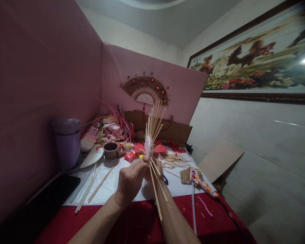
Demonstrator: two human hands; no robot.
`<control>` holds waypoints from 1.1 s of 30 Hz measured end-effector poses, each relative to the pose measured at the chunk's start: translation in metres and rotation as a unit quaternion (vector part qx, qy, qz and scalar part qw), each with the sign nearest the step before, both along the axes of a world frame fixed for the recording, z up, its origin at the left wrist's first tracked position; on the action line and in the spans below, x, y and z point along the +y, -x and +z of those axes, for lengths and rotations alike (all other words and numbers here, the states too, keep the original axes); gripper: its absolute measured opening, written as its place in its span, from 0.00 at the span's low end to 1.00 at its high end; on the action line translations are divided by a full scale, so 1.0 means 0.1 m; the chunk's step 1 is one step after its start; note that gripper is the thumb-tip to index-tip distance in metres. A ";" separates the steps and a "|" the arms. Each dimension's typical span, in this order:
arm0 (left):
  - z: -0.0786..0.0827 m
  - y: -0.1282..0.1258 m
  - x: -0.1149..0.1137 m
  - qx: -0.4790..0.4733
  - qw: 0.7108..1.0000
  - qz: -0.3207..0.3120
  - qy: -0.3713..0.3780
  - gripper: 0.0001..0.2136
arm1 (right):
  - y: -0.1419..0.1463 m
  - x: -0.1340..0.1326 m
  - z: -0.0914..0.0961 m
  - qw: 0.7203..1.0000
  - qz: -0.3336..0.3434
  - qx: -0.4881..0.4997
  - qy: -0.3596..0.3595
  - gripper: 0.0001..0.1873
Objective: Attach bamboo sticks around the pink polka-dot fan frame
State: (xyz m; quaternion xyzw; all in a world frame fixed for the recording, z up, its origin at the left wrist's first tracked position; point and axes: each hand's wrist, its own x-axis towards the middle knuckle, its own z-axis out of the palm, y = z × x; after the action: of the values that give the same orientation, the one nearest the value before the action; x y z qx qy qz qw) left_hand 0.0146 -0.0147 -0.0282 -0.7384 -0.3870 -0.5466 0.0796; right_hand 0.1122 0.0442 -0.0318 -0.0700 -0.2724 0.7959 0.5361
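In front of me I hold a half-made fan (147, 146), turned almost edge-on. Thin wooden sticks (155, 123) spread upward from its pale pink piece, and several more point down toward me. My left hand (132, 178) is closed, its fingertips pinching at the lower edge of the pink piece. Behind the sticks, my right hand (156, 171) is wrapped round the fan from the other side, with its fingers partly hidden. A finished brown fan with red flowers (152, 83) hangs on the pink board beyond.
Loose sticks (176, 161) and red paper (160, 147) lie behind my hands. At left are a purple cup (67, 144), a brown pot (110, 150), a dark phone (58, 189) and clear glue sticks (86, 189). A flower-patterned tool with a cord (203, 184) rests at right.
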 end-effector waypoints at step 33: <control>0.00 0.05 0.04 -0.003 0.990 0.042 -0.136 0.09 | 0.10 -0.03 0.05 0.998 -0.002 -0.005 0.060 0.07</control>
State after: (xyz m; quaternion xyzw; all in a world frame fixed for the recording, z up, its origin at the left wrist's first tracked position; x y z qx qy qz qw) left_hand 0.0092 -0.0106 -0.0285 -0.7021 -0.3398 -0.5928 0.2006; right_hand 0.1024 0.0409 -0.0269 -0.1066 -0.2263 0.8096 0.5310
